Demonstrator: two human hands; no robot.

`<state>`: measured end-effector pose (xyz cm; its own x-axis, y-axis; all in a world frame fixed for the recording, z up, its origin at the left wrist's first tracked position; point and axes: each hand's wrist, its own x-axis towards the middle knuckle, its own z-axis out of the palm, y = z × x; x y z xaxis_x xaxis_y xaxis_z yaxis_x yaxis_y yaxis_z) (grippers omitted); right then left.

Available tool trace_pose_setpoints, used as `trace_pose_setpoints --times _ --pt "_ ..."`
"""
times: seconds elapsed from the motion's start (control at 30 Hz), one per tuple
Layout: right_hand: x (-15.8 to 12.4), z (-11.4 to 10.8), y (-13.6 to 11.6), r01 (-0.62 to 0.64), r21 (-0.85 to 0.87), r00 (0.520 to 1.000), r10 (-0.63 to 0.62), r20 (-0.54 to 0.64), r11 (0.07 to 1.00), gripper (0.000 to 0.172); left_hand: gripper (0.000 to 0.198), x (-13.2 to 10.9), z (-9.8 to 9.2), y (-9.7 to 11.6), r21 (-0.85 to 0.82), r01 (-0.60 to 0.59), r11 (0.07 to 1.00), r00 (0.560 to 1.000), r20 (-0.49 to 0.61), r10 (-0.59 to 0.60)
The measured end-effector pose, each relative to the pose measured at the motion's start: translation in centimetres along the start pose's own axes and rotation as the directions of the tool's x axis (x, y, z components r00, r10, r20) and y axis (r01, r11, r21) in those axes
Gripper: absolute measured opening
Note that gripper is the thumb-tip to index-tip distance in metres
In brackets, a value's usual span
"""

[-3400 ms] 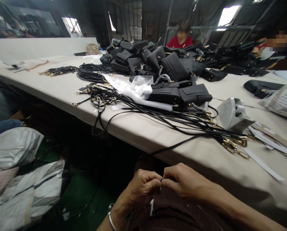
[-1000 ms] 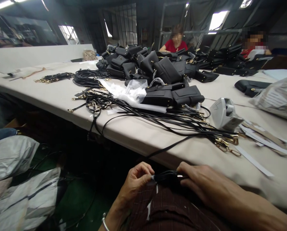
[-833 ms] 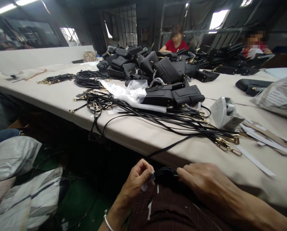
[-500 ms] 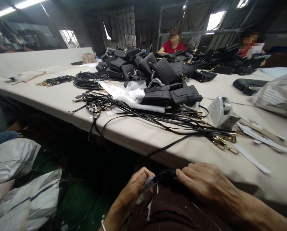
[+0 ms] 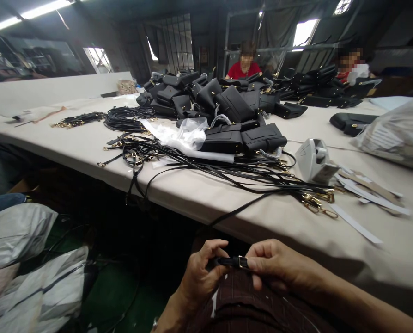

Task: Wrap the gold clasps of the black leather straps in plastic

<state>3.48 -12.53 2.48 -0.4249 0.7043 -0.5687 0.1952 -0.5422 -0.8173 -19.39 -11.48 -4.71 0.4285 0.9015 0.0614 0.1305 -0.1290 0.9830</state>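
Note:
Over my lap, below the table edge, both hands hold a thin black strap with a small gold buckle. My left hand pinches the strap's left end, fingers curled round it. My right hand pinches the strap just right of the buckle. A long black strap hangs from the table toward my hands. On the beige table lies a tangle of black straps with gold clasps.
Black bags are piled mid-table, with crumpled clear plastic beside them. A grey tape dispenser and paper strips lie at right. Two people sit at the far side. White sacks fill the floor at left.
The hands have drawn the strap out straight between them and the buckle now shows; the pale scrap by my left hand is gone. The view has drifted slightly.

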Motion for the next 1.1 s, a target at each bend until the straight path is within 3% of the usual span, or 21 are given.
trace_pose_setpoints --times 0.07,0.17,0.23,0.3,0.4,0.5,0.6,0.73,0.9,0.97,1.03,1.1 --pt "0.2 -0.2 0.3 0.045 -0.259 0.992 -0.074 -0.103 0.965 0.031 0.054 0.1 0.0 0.2 -0.061 0.05 0.997 0.997 0.057 -0.046" --pt "0.0 -0.3 0.6 0.146 -0.696 0.931 -0.335 -0.144 0.703 0.023 0.071 0.4 -0.1 -0.4 -0.3 0.199 0.933 0.97 0.193 -0.145" --pt "-0.3 -0.3 0.7 0.189 -0.806 0.9 -0.428 -0.087 0.561 0.024 0.06 0.6 -0.2 -1.1 -0.453 0.267 0.851 0.959 0.213 -0.188" --pt "-0.6 -0.3 0.6 0.217 -0.805 0.895 -0.442 -0.062 0.552 0.024 0.04 0.8 -0.4 -1.6 -0.518 0.291 0.804 0.956 0.185 -0.227" --pt "-0.9 -0.3 0.0 0.198 -0.672 0.932 -0.35 -0.098 0.714 0.021 0.036 1.0 -0.7 -1.9 -0.513 0.32 0.796 0.947 0.185 -0.261" --pt "-1.0 -0.2 -0.6 0.102 -0.418 0.976 -0.171 -0.133 0.903 0.019 0.034 1.0 -0.6 -1.2 -0.473 0.342 0.812 0.939 0.213 -0.271" --pt "-0.8 0.0 -0.5 0.05 -0.313 0.989 -0.09 -0.114 0.948 0.019 0.03 1.0 -0.2 0.0 -0.424 0.32 0.847 0.942 0.235 -0.238" --pt "-0.5 0.2 -0.2 0.12 -0.509 0.976 -0.194 -0.096 0.853 0.018 0.026 1.4 0.4 1.4 -0.371 0.268 0.889 0.951 0.251 -0.182" --pt "-0.6 -0.1 -0.5 0.172 -0.618 0.968 -0.249 -0.04 0.767 0.017 0.03 1.5 0.4 1.1 -0.284 0.329 0.901 0.934 0.239 -0.266" --pt "-0.5 0.2 -0.4 0.183 -0.724 0.945 -0.323 -0.058 0.665 0.014 0.03 1.4 0.5 0.6 -0.277 0.336 0.9 0.933 0.229 -0.278" --pt "-0.2 1.0 0.0 0.168 -0.847 0.918 -0.394 -0.052 0.503 0.014 0.03 1.3 0.8 0.5 -0.289 0.311 0.905 0.94 0.236 -0.247" --pt "0.1 2.0 0.4 0.145 -0.915 0.914 -0.406 -0.021 0.376 0.016 0.03 1.2 1.2 0.6 -0.267 0.254 0.93 0.955 0.221 -0.198"
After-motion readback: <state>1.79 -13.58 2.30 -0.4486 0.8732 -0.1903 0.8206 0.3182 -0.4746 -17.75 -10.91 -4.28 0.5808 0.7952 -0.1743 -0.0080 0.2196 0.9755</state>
